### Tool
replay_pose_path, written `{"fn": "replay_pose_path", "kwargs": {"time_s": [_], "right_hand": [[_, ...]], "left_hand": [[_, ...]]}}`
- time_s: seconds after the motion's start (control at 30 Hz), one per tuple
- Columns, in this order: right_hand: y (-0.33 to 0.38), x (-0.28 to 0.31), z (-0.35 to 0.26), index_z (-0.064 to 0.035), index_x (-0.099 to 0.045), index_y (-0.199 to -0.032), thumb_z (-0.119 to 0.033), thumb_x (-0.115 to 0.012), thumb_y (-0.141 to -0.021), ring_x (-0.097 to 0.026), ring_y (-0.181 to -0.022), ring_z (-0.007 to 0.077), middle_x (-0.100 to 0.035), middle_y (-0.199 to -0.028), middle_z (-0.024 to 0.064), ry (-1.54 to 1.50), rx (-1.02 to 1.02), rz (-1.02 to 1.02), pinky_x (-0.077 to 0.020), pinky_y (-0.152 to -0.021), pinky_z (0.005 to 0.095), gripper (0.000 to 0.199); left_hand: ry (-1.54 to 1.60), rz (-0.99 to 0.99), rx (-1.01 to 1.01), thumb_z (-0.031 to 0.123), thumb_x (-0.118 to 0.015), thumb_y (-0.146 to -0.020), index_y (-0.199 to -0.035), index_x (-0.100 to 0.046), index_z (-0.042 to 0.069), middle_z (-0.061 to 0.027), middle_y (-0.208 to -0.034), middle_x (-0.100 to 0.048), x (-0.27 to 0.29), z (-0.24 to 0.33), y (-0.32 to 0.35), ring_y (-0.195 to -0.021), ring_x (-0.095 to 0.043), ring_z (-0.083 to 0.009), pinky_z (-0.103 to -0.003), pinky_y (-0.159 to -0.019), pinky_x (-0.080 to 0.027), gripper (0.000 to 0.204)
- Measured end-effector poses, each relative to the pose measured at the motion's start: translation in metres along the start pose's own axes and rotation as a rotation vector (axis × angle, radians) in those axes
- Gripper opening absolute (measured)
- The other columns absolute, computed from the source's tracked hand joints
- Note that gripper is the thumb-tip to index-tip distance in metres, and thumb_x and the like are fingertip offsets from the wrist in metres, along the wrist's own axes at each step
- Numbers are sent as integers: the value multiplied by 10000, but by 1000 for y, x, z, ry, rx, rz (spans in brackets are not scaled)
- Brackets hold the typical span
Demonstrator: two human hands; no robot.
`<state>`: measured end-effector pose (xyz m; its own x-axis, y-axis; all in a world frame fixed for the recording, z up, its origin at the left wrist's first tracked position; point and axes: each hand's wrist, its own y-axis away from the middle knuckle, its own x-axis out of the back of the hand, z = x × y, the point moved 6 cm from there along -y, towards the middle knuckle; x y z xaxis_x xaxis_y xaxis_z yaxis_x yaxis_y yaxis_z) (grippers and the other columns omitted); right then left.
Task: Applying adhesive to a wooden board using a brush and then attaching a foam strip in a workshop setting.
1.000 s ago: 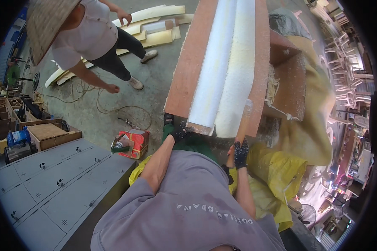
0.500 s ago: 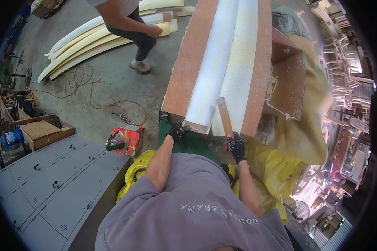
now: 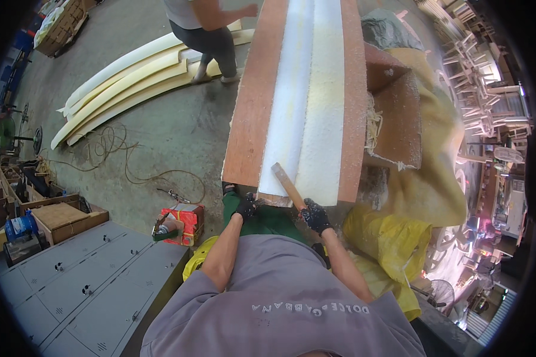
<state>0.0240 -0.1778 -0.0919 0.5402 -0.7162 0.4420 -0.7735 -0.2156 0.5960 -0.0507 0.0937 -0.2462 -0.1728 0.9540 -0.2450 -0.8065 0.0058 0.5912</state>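
Observation:
My right hand (image 3: 316, 216), in a dark speckled glove, is closed around a flat wooden stick (image 3: 288, 186). The stick slants forward and left, its far end over a long white strip (image 3: 287, 113) whose near end is brown. My left hand (image 3: 246, 206), in a dark glove, is closed at the left corner of that near end; its fingertips are partly hidden. A pale cream strip (image 3: 320, 119) lies along the white one. Both rest on a long reddish-brown board (image 3: 248, 131) sprinkled with white crumbs.
Beside the board stands an open brown box (image 3: 399, 128), near tan sheeting (image 3: 429, 184) and a yellow sack (image 3: 390, 238). Several curved cream strips (image 3: 131, 77) lie on the floor. Another person (image 3: 205, 35) stands near them. A red box (image 3: 184, 223) and grey cabinet (image 3: 83, 279) are at left.
My right hand and the wooden stick have moved left, and the stick now leans more to the left. My left hand stays at the strip's end. The other person has stepped right; the view has shifted.

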Motion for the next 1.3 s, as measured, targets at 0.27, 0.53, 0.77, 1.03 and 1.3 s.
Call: {"fn": "replay_pose_path", "kwargs": {"time_s": [0.27,0.53,0.77,1.03,1.3], "right_hand": [[-26,3,-78,-79,-658,-887,-463,-553,-856,-650,-813,390,-673,-833,194,680,330,-38,-510,-739,493,399],[-128,60,-81,-109,-700,-788,-729,-481,-796,-659,-848,344,-682,-869,172,814,347,42,-517,-747,430,657],[-174,100,-53,-85,-717,-846,-739,-482,-786,-666,-891,332,-689,-905,175,779,136,-23,-519,-786,428,697],[-187,140,-55,-71,-711,-826,-714,-475,-812,-677,-816,324,-689,-824,164,614,7,100,-529,-717,434,686],[-160,58,-64,-96,-699,-812,-558,-444,-910,-674,-765,334,-680,-824,174,746,340,11,-525,-685,461,536]], "left_hand": [[-58,59,-84,150,-702,-812,-1102,-570,8,-102,-966,-642,28,-52,6,-908,-615,-191,-298,-723,-506,348],[-292,155,210,228,-754,-810,-1165,-544,17,-70,-915,-646,-9,13,43,-753,-595,-152,-295,-657,-490,463],[-440,233,184,271,-746,-819,-1172,-543,8,-80,-866,-639,-10,19,46,-773,-618,-184,-322,-711,-499,485],[-514,196,189,275,-734,-823,-1099,-598,41,-81,-909,-657,-1,41,57,-794,-601,-170,-323,-663,-483,387],[-1091,146,-48,216,-648,-721,-1012,-698,114,-176,-941,-684,49,32,44,-895,-658,-338,-425,-790,-522,312]]}}
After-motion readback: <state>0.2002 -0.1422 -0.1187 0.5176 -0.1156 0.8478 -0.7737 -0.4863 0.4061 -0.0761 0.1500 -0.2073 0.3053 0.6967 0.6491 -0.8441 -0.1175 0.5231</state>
